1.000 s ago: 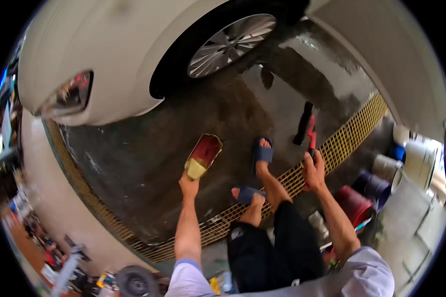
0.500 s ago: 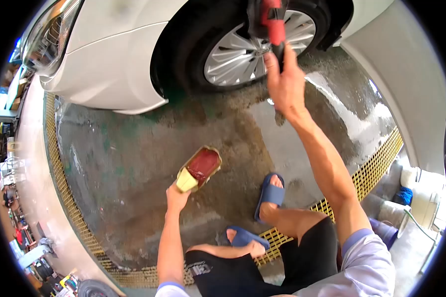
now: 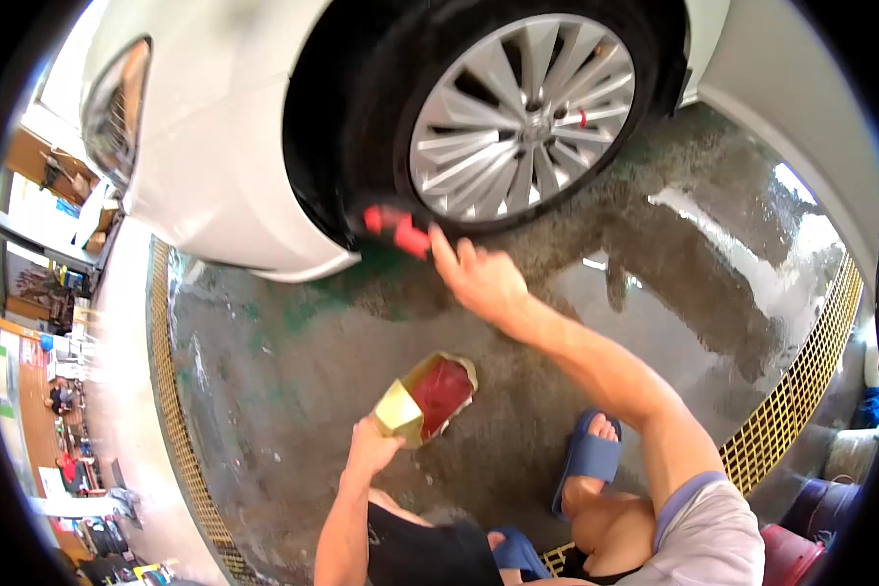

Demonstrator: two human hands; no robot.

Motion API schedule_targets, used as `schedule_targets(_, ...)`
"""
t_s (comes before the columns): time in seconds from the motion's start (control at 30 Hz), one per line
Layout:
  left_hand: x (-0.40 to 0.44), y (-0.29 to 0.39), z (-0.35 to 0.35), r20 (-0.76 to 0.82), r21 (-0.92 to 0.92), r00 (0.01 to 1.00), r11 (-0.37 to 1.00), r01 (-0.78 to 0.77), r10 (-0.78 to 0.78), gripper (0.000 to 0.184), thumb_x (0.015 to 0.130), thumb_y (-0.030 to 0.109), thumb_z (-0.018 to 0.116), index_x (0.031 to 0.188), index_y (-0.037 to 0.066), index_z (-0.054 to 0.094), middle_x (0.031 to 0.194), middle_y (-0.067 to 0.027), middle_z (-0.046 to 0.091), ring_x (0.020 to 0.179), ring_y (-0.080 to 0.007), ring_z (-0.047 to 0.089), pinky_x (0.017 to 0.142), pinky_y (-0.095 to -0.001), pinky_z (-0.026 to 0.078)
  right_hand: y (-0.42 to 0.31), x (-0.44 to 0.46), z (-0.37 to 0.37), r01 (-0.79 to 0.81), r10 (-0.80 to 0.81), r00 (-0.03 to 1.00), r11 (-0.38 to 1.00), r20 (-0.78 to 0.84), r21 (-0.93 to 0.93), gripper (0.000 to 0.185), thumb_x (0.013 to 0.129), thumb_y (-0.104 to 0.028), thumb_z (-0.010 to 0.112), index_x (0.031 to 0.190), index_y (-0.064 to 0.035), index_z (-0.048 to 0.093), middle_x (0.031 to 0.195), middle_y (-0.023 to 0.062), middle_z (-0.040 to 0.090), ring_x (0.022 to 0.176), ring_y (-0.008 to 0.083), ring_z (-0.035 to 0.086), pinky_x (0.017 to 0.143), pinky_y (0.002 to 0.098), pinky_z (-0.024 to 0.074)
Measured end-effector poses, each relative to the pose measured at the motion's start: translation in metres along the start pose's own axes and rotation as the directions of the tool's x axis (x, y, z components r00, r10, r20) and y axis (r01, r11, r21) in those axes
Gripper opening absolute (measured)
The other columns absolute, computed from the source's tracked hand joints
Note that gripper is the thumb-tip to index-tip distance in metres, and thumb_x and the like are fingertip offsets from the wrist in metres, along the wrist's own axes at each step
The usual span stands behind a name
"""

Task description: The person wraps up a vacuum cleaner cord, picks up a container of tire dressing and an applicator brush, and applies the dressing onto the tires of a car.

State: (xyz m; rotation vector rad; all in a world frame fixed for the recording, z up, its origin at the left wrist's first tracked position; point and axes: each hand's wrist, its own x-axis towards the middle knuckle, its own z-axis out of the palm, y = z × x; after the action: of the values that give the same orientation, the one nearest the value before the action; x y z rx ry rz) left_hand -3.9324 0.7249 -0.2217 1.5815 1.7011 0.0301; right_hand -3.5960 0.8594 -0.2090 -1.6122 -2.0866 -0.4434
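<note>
My left hand [image 3: 373, 447] is closed on the near end of a cut-open yellowish container [image 3: 397, 412], which holds dark red contents [image 3: 442, 389]. The container is above the wet floor. My right hand [image 3: 485, 283] grips a red-and-black brush [image 3: 397, 230], smeared by motion. Its head is beside the lower left part of the black tire [image 3: 376, 146]; whether it touches the rubber I cannot tell. Within the tire is a silver multi-spoke wheel [image 3: 535, 127].
A white car's front fender [image 3: 205, 146] overhangs the wheel, with an open door [image 3: 801, 107] at right. Yellow floor grating [image 3: 801, 381] borders the wet floor [image 3: 293, 381]. My feet wear blue sandals [image 3: 594, 457]. Purple and red buckets [image 3: 789, 557] stand at lower right.
My right hand has swept the brush from the tire's top down and left to its lower left side. The container has shifted slightly right and lower in view. The camera view has shifted.
</note>
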Motion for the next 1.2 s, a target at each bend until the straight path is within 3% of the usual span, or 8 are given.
schedule_targets(0.13,-0.004,-0.013,0.005,-0.081,-0.099,0.993,0.991,-0.095,0.087,0.038,0.071,0.008,0.08,0.107,-0.003,0.075,0.095,-0.0153,0.08,0.09,-0.0197,0.076,0.083,-0.0367,0.058,0.031,0.017,-0.033,0.133,-0.129,0.99,0.989,-0.057,0.062,0.06,0.095,-0.034,0.07,0.149,-0.0134,0.053,0.075,0.0077,0.063,0.055,0.0222,0.068,0.048,0.0383,0.0547)
schedule_targets(0.37,-0.004,-0.011,0.01,-0.137,-0.144,0.984,0.98,-0.135,0.115,0.036,0.07,0.009,0.08,0.103,-0.004,0.076,0.092,-0.0108,0.08,0.085,-0.0168,0.075,0.077,-0.0343,0.058,0.168,0.079,-0.163,-0.328,0.387,0.804,0.922,-0.452,0.206,0.053,0.099,-0.04,0.069,0.146,-0.0181,0.056,0.072,0.0191,0.066,0.06,0.0413,0.068,0.056,0.0492,0.0554)
schedule_targets(0.67,-0.004,-0.012,0.009,-0.103,-0.235,0.988,0.962,-0.138,0.117,0.034,0.07,0.004,0.079,0.103,-0.004,0.077,0.095,-0.0073,0.079,0.086,-0.0176,0.075,0.078,-0.0336,0.057,0.307,-0.065,0.029,-0.869,0.964,0.265,0.245,-0.015,0.43,0.051,0.102,-0.047,0.054,0.128,-0.0033,0.058,0.103,0.0379,0.07,0.102,0.0575,0.066,0.09,0.0629,0.0532)
schedule_targets(0.8,0.001,-0.01,0.011,-0.115,-0.222,0.985,0.963,-0.154,0.13,0.036,0.07,0.004,0.08,0.104,-0.004,0.076,0.094,-0.0091,0.08,0.086,-0.0171,0.075,0.078,-0.0333,0.057,0.266,-0.147,0.069,-0.937,0.799,0.293,0.132,0.525,0.322,0.057,0.102,-0.055,0.054,0.125,-0.0044,0.066,0.089,0.0246,0.073,0.088,0.0392,0.074,0.083,0.0497,0.0563)
schedule_targets(0.9,0.001,-0.023,0.009,-0.119,-0.136,0.987,0.983,-0.122,0.106,0.037,0.069,0.003,0.079,0.105,-0.005,0.076,0.094,-0.0115,0.08,0.086,-0.0167,0.075,0.078,-0.0329,0.058,0.265,-0.145,0.043,-0.868,0.956,0.084,-0.069,0.283,0.493,0.055,0.105,-0.053,0.05,0.132,-0.0068,0.064,0.09,0.0227,0.071,0.087,0.0385,0.072,0.081,0.0483,0.0553)
schedule_targets(1.03,-0.004,-0.013,0.01,-0.101,-0.211,0.986,0.966,-0.15,0.131,0.037,0.07,0.002,0.08,0.106,-0.005,0.076,0.096,-0.0107,0.08,0.087,-0.0171,0.075,0.079,-0.033,0.058,0.258,-0.066,-0.112,-0.648,0.878,0.418,0.469,-0.234,0.6,0.045,0.106,-0.038,0.057,0.146,-0.0174,0.058,0.101,0.0206,0.072,0.087,0.0416,0.07,0.078,0.0477,0.056)
schedule_targets(1.1,-0.007,-0.01,0.011,-0.125,-0.262,0.985,0.953,-0.15,0.12,0.037,0.07,0.001,0.08,0.106,-0.004,0.076,0.098,-0.01,0.08,0.089,-0.0176,0.075,0.08,-0.0331,0.058,0.272,-0.033,-0.147,-0.429,0.479,0.669,0.873,-0.568,0.232,0.047,0.103,-0.025,0.065,0.15,-0.023,0.057,0.088,0.0125,0.064,0.073,0.0307,0.064,0.066,0.043,0.0537)
schedule_targets(1.2,-0.007,-0.01,0.011,-0.134,-0.275,0.984,0.95,-0.151,0.118,0.037,0.069,-0.001,0.08,0.106,-0.004,0.075,0.1,-0.0086,0.079,0.09,-0.018,0.074,0.08,-0.0334,0.058,0.297,0.007,-0.187,-0.104,-0.149,0.84,0.9,-0.522,-0.423,0.06,0.097,-0.013,0.07,0.153,-0.0286,0.056,0.079,0.0035,0.051,0.063,0.0185,0.057,0.056,0.0338,0.0512)
